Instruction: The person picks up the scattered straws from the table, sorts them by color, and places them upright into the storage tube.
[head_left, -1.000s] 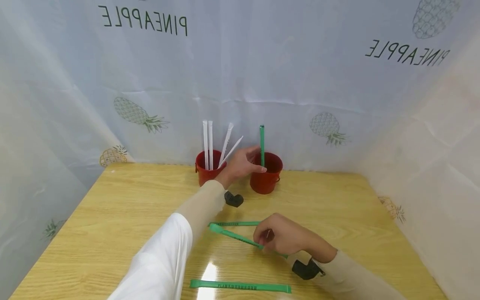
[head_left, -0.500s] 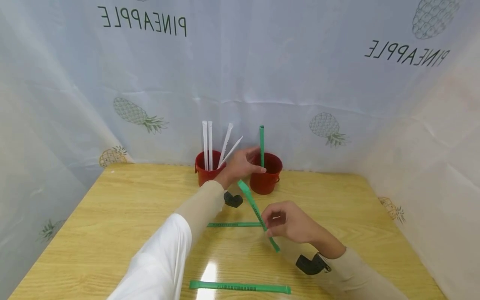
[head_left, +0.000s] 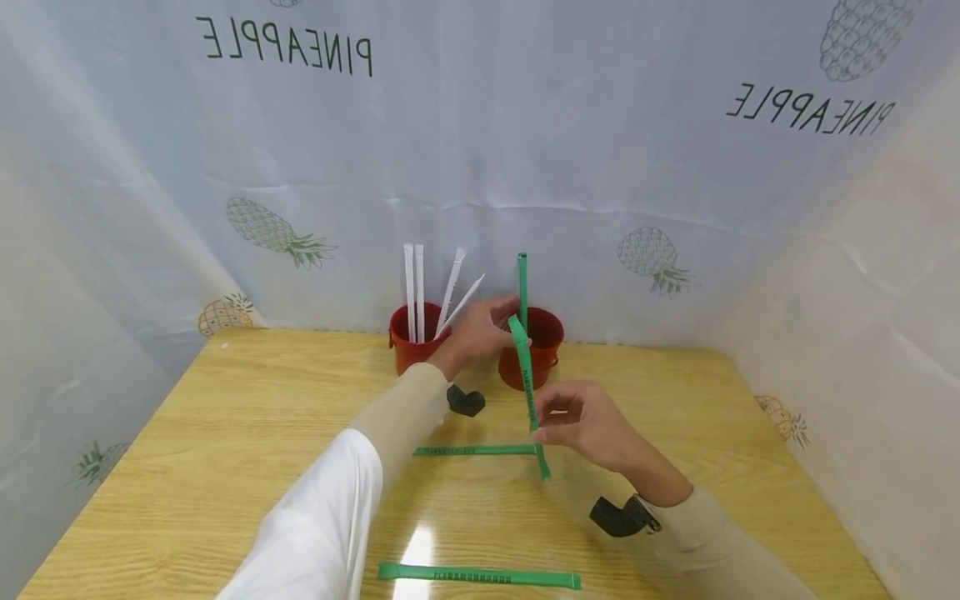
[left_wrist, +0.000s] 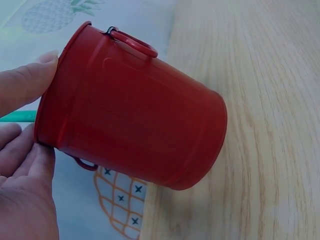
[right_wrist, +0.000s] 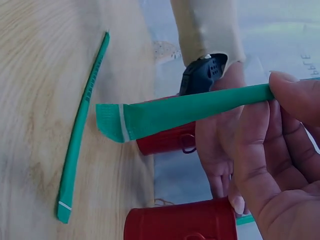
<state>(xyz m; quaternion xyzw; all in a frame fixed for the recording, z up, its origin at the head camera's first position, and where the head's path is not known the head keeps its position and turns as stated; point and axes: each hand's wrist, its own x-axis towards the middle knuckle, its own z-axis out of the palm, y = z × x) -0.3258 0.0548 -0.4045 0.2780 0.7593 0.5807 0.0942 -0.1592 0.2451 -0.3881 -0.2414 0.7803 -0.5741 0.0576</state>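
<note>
Right hand (head_left: 588, 425): thumb and index finger pinch a slim, flat-ended green wrapped stick with dark print (head_left: 525, 375), below its middle. It is raised off the pale wood-grain table (head_left: 262, 458) and tilted, its upper end leaning away from the person. The low pinch presumably leaves the upper length free of the fingers. In the head view that end overlaps the right-hand round red bucket with ring handles (head_left: 545, 358); contact cannot be confirmed.

Left hand (head_left: 478, 329): thumb and fingers grasp the rim of this bucket on its left side, probably to steady it. The bucket stands upright.

One green wrapped stick (head_left: 522, 283) stands in that bucket; four slim white wrapped sticks (head_left: 420, 287) stand or lean in the left-hand matching red bucket (head_left: 408, 358). The arrangement suggests separation by colour.

Two more green sticks lie flat on the table: a farther one (head_left: 472, 450), partly crossed in view by the held stick, and a nearer one (head_left: 480, 576), close to the person. Both lie roughly crosswise, within easy reach, I judge.
</note>
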